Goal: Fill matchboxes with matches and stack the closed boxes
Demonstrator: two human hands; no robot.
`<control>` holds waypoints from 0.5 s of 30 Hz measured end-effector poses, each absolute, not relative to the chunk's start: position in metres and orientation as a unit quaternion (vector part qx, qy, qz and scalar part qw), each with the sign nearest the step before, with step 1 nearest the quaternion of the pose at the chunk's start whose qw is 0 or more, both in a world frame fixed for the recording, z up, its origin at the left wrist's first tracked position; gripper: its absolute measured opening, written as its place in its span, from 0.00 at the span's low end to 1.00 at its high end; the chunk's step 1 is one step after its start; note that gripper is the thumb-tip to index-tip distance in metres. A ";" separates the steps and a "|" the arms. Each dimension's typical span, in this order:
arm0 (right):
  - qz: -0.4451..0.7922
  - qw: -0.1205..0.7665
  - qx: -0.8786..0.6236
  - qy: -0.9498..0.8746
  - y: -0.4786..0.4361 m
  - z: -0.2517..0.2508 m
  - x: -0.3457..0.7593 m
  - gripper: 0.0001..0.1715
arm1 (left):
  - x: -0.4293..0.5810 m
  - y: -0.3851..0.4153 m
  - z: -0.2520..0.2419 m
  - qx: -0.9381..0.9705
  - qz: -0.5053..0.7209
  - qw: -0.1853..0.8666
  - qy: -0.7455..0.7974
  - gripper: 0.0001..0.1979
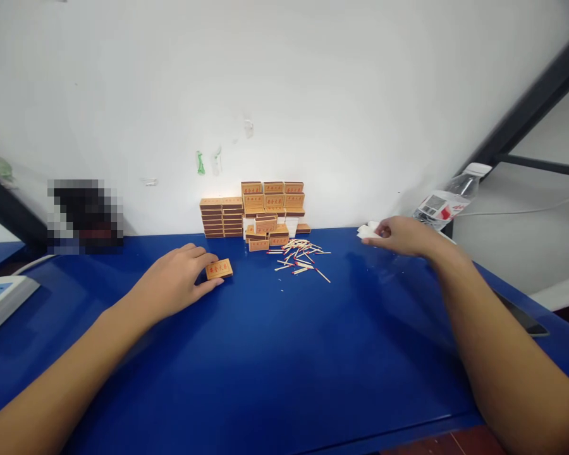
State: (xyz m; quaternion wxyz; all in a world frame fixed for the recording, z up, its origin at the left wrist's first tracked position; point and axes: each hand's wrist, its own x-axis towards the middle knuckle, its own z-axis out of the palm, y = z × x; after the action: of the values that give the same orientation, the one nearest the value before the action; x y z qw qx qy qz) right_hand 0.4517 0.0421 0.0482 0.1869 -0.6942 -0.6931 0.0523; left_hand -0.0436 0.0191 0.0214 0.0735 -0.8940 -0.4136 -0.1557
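Note:
My left hand grips a yellow-orange matchbox with red characters, lying flat on the blue table. Its thumb is at the near side and its fingers are at the left and far side. At the back right, my right hand has its thumb and fingers closed on a crumpled white tissue. Between the hands lies a loose heap of matches with red heads. Behind them several matchboxes are piled up against the wall, and flat ones form a neat stack to the left.
A clear plastic bottle leans at the right behind my right wrist. Under my right forearm a dark flat device shows in part. A white power strip sits at the left edge, and a pixelated dark object stands near the wall.

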 end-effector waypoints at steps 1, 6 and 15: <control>0.071 0.178 -0.685 -0.703 0.035 0.052 0.433 0.19 | -0.046 0.020 0.022 -0.892 -0.146 0.065 -0.423 0.20; 0.163 0.161 -0.459 -0.858 -0.016 0.047 0.309 0.20 | -0.048 0.017 0.028 -0.892 -0.125 0.042 -0.433 0.19; 0.161 0.174 -0.431 -0.870 -0.015 0.034 0.295 0.19 | -0.001 -0.019 0.024 -0.917 -0.214 -0.051 -0.332 0.30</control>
State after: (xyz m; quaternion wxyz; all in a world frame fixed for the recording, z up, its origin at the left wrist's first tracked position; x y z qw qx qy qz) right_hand 0.2945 -0.0151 0.0340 0.1745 -0.4313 -0.8704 0.1609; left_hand -0.0007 -0.0192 0.0238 -0.0513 -0.9172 -0.3320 -0.2144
